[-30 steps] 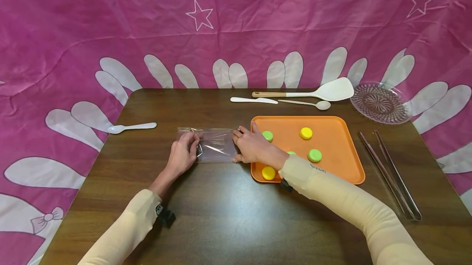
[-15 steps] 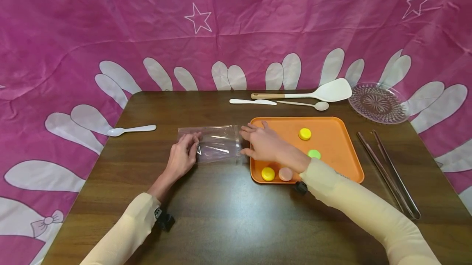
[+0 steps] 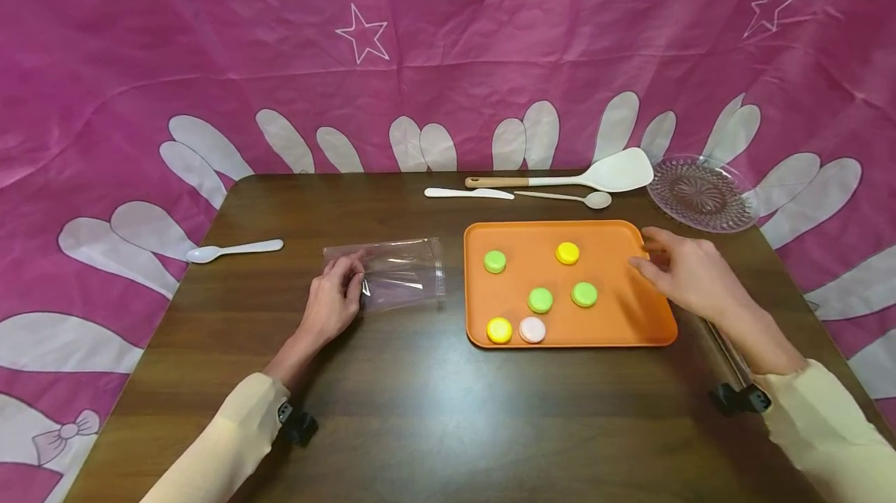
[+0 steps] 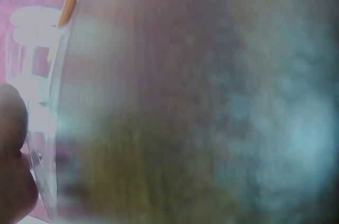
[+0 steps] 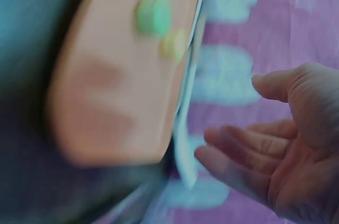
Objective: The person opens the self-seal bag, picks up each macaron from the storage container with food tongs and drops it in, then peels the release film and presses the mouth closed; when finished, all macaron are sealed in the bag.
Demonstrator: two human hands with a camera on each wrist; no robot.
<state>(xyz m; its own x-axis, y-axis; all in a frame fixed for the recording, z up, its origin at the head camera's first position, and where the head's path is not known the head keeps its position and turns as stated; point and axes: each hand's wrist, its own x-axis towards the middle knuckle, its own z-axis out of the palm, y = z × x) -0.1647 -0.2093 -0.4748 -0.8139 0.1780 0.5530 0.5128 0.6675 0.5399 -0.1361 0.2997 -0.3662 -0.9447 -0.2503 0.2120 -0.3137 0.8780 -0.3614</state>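
A clear plastic bag (image 3: pixel 402 277) lies flat on the table, its left end pinched between the thumb and fingers of my left hand (image 3: pixel 332 297). In the left wrist view, the fingertips (image 4: pixel 11 128) show beside the blurred film. My right hand (image 3: pixel 689 270) holds nothing and hovers over the right edge of the orange tray (image 3: pixel 616 324), fingers apart and relaxed, as the right wrist view also shows. On that tray sit macarons: three green (image 3: pixel 540 300), two yellow (image 3: pixel 568 253) and one pale pink (image 3: pixel 532 330). Metal tongs (image 3: pixel 728 351) lie mostly hidden under my right forearm.
Along the back are a white spatula with a wooden handle (image 3: pixel 619 171), a white plastic knife (image 3: pixel 469 193) and a pale spoon (image 3: pixel 596 200). A clear patterned plate (image 3: pixel 703 193) stands at the back right. A white spoon (image 3: pixel 234 250) lies at the left.
My right hand has let go of the bag's right end and moved right across the tray toward the tongs, uncovering the macarons. The left hand stays at the bag.
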